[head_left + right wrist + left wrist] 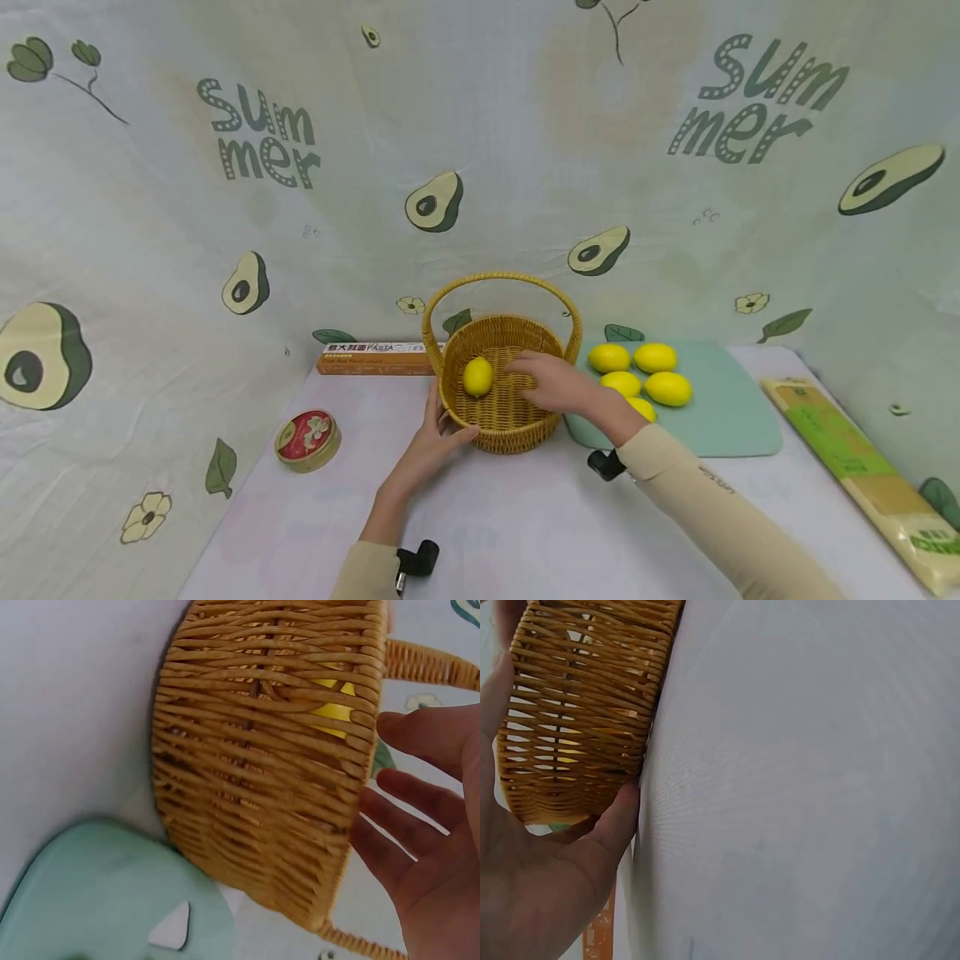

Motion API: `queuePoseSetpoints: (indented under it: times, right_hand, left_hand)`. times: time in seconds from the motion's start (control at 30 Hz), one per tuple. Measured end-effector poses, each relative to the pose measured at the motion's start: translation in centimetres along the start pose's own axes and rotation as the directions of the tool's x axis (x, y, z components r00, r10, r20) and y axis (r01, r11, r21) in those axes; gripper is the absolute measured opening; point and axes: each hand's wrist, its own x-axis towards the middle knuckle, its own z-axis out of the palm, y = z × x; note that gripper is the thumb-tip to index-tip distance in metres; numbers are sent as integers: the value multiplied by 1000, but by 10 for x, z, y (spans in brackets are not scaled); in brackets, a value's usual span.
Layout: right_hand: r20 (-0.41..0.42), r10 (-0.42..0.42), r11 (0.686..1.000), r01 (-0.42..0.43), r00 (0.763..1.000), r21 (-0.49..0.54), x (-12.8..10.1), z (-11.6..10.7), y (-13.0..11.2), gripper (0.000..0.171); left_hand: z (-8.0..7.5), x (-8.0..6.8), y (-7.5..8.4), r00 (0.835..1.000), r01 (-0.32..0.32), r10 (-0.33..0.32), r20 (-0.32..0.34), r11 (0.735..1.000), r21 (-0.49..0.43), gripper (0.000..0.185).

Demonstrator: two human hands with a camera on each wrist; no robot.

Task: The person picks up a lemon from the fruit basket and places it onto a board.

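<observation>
A round wicker basket (506, 437) with a tall arched handle (501, 276) stands at the middle of the table. Inside it, toward the left, lies one lemon (477, 377), whose yellow also shows through the weave. My left hand (431, 446) holds the basket's near left side, thumb along the rim and fingers against the wall (592, 690). Over the basket's right rim reaches my right hand (558, 383), its fingers loosely bent with nothing in them. In the right wrist view these fingers (409, 799) are right at the rim.
Several lemons (667, 389) lie on a pale green cutting board (735, 417) right of the basket. A long pasta box (382, 364) sits behind at left, a round red-and-gold tin (307, 440) in front of it. Along the right edge lies a noodle packet (855, 475).
</observation>
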Motion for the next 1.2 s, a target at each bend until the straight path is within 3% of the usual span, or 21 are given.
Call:
queuePoseSetpoints:
  times: [0.3,0.53,0.7,1.03,1.2]
  right_hand:
    - [40,-14,999,13,999,29,49,15,-16,65]
    - [149,-90,985,110,985,-132,73,28,-29,71]
    - [210,-88,970,132,974,-206,73,38,-32,65]
    - [155,-102,965,135,983,-224,62,46,-28,58]
    - [167,-103,968,137,981,-208,58,45,-26,56]
  left_hand:
    - [-9,-4,-3,1000,8,-7,-31,1000,29,108]
    - [-13,-6,-5,1000,2,-2,-24,1000,22,108]
    - [-9,-7,-5,1000,9,-9,-17,1000,21,109]
    - [-2,-6,-2,1000,7,-7,-3,1000,28,108]
    - [1,-3,-1,1000,-2,2,0,1000,13,108]
